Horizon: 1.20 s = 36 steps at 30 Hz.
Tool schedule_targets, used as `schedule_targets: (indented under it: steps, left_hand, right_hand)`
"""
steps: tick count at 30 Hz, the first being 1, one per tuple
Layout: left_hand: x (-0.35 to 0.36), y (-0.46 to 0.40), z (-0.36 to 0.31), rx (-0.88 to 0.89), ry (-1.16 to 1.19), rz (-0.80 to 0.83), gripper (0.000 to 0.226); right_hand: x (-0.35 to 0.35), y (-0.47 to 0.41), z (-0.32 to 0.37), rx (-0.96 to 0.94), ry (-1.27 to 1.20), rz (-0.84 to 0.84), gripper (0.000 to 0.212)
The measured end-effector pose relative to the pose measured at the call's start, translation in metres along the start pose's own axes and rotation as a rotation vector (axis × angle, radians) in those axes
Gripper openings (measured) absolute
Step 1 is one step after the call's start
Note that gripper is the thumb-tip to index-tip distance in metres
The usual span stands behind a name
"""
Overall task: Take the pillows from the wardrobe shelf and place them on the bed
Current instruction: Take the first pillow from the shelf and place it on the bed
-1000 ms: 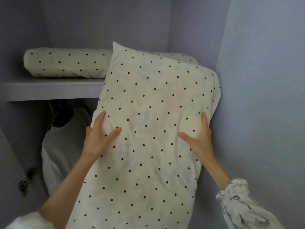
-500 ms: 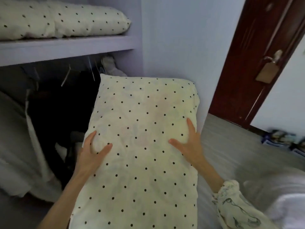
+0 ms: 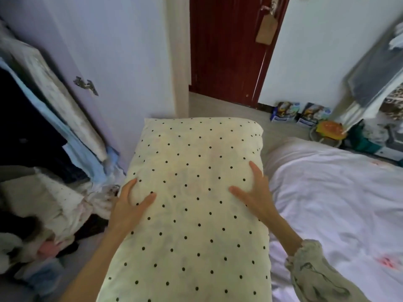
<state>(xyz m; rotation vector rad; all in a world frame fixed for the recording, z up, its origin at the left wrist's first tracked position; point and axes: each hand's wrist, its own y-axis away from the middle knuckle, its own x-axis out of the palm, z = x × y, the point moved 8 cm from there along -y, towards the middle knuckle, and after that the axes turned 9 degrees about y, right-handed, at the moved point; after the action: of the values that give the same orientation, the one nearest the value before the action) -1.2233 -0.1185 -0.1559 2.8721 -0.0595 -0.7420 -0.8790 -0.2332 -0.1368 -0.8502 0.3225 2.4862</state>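
A cream pillow with black dots (image 3: 194,205) fills the middle of the view, held lengthwise in front of me. My left hand (image 3: 130,205) grips its left edge, thumb on top. My right hand (image 3: 255,192) grips its right edge, fingers spread over the cover. The bed (image 3: 340,205), covered by a rumpled white sheet, lies to the right, just beside the pillow. The wardrobe shelf and the other pillow are out of view.
The open wardrobe (image 3: 39,118) with hanging clothes and a heap of laundry is at the left, its white door (image 3: 122,62) beside it. A dark red room door (image 3: 226,49) stands ahead. Boxes (image 3: 285,112) and clutter sit on the floor by the far wall.
I have turned right, away from the wardrobe, carrying the pillow. The shelf and second pillow have left the view, and the bed now shows at the right.
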Motion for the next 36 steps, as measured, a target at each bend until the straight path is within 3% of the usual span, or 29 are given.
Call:
schedule_targets:
  steps: [7,17,22,36]
  left_hand:
    - [0.132,0.012,-0.043,0.051,0.046,0.183,0.079]
    - [0.299,-0.043,-0.155,0.227,0.14,0.453,0.076]
    - [0.372,-0.116,-0.207,0.233,0.237,0.537,0.076]
    - [0.538,-0.342,-0.399,0.367,0.201,0.692,0.076]
  right_hand:
    - [-0.103,-0.008,-0.086,0.141,0.04,-0.165,0.093]
    - [-0.226,-0.054,-0.141,0.214,0.121,-0.447,0.094]
    - [-0.257,-0.133,-0.148,0.227,0.154,-0.527,0.093]
    - [-0.331,-0.381,-0.143,0.31,0.059,-0.701,0.094]
